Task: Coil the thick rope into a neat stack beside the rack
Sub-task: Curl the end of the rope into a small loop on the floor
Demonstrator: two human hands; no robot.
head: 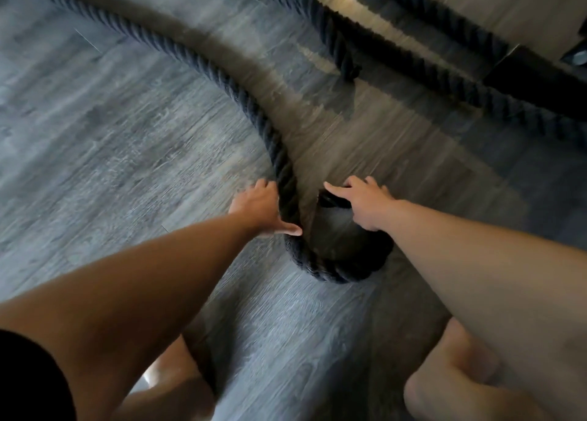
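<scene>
Loop of rope (317, 269) on floor (127, 134), hands (258, 209) (365, 204) touching it.

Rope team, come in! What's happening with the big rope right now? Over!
Left hand grips thick rope. Right hand rests on its end. One loop on floor, no stack yet. Nothing seen in the way. Over.

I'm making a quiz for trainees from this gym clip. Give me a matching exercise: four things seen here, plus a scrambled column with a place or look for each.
Things:
1 left hand
2 right hand
3 thick rope
4 floor

Descriptions:
A grey wood-grain planks
B dark, twisted, bent into a loop
C touching the loop's right side
D against the loop's left side

Pairs: 1-D, 2-C, 3-B, 4-A
</scene>
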